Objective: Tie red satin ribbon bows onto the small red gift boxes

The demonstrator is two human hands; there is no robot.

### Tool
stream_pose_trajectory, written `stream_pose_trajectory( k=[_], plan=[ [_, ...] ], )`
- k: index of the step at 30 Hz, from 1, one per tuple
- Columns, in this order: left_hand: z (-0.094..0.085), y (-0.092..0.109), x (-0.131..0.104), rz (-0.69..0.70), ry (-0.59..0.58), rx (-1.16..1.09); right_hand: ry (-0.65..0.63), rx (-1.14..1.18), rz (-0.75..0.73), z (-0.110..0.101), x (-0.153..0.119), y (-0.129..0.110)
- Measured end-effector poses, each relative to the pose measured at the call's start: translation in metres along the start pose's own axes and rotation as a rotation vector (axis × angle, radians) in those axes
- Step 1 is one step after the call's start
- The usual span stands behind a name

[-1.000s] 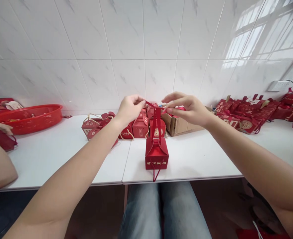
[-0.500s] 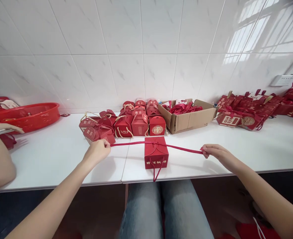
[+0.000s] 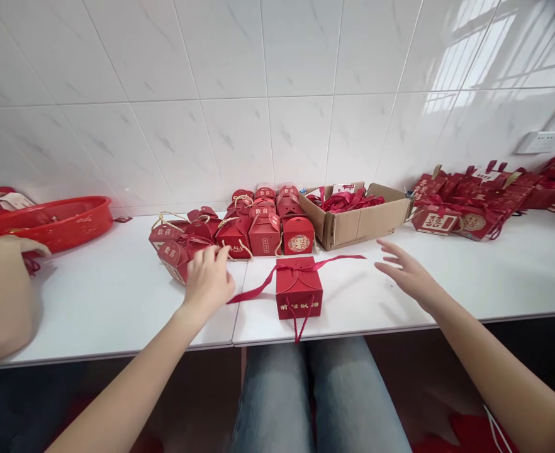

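L hand [image 3: 207,277] half-curled at ribbon's [image 3: 258,290] near end, can't tell if gripping; R hand [image 3: 403,270] wide open, just beside other end. Red box [image 3: 299,289] on bench [image 3: 93,302] btwn hands, open carton [image 3: 367,225] beyond R hand.

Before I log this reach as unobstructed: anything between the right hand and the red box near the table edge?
Nothing solid visible. Only the ribbon's loose end extends from the box toward the right hand. The cardboard carton sits farther back, off that line.
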State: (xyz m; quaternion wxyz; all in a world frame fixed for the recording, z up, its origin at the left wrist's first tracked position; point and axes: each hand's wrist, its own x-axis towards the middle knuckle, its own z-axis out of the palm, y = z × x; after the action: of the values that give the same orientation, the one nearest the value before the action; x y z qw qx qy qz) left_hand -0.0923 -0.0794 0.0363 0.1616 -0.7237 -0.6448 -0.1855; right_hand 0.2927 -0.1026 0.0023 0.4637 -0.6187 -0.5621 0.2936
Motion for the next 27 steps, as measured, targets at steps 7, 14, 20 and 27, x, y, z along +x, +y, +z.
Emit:
stream_pose_trajectory(
  k=[7,14,20,27],
  plan=[
    [0.025,0.051,0.019,-0.032,-0.351,-0.913,-0.302,0.017,-0.491,0.067,0.013,-0.044],
    [0.025,0.057,0.017,-0.09,-0.426,-0.888,-0.45,-0.084,-0.179,0.083,0.017,-0.05],
    [0.025,0.056,0.015,-0.055,-0.446,-0.886,-0.797,-0.127,0.023,0.06,0.02,-0.061],
    [0.018,0.063,0.019,0.088,-0.093,-0.789,-0.881,0.528,0.021,0.052,0.025,-0.068]
  ],
)
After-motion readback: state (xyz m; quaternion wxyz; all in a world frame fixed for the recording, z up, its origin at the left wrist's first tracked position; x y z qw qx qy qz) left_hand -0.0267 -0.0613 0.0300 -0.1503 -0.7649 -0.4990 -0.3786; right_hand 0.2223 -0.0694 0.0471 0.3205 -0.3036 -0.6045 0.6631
